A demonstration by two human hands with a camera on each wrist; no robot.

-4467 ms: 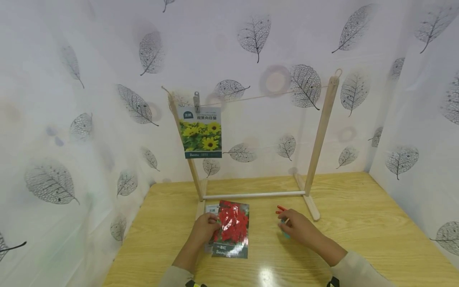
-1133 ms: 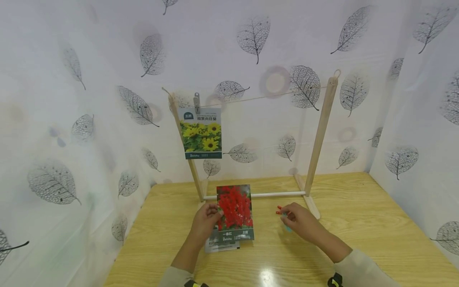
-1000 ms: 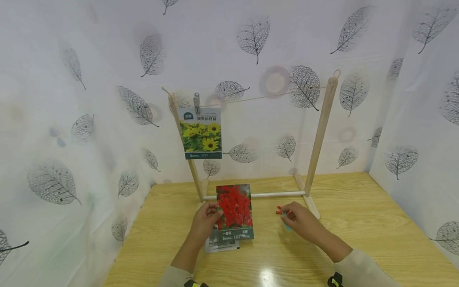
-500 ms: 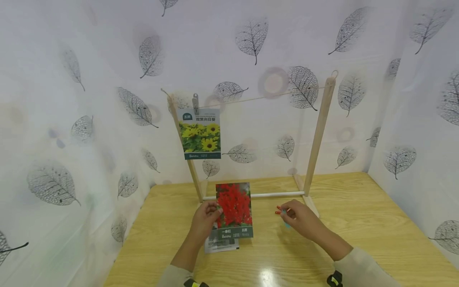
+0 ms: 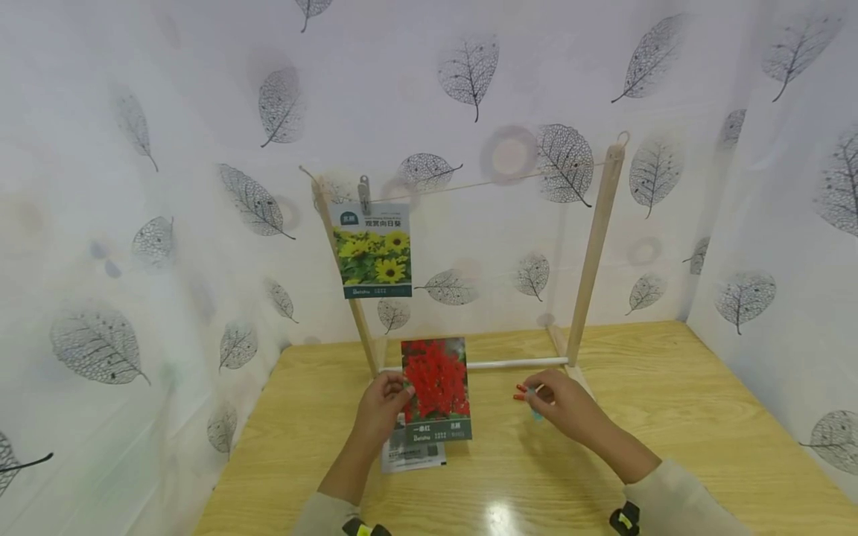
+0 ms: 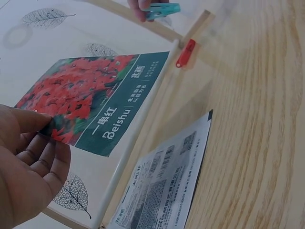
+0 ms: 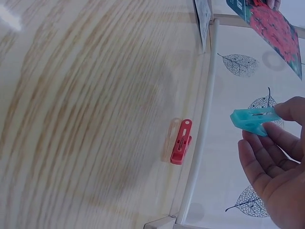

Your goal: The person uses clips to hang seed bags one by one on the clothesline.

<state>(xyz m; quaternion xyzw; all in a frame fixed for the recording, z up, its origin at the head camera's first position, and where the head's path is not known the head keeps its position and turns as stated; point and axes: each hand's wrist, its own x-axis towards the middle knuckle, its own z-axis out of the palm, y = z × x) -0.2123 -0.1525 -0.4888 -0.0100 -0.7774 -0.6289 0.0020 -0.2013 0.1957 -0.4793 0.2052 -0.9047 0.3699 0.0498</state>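
Note:
My left hand (image 5: pixel 377 408) pinches the left edge of a seed packet with red flowers (image 5: pixel 437 383) between thumb and fingers. This packet is tilted up above the table, its printed front facing me. In my right hand (image 5: pixel 570 408) a teal clothespin (image 7: pixel 252 119) is pinched by thumb and fingertips, above the table. On the table lies a red clothespin (image 7: pixel 181 142), partly behind the right fingers in the head view. A second seed packet (image 5: pixel 414 455), white text side up, lies below the lifted one, which partly hides it.
A wooden rack with a right post (image 5: pixel 596 253), a white bottom bar (image 5: pixel 516 364) and a string (image 5: pixel 469 184) stands at the back. A sunflower seed packet (image 5: pixel 373 253) hangs at the string's left end from a grey clothespin (image 5: pixel 364 195). Leaf-patterned sheeting surrounds the table.
The left hand has lifted the red-flower packet up off the other one, uncovering more of its lower part. The right hand has risen slightly with the teal clothespin.

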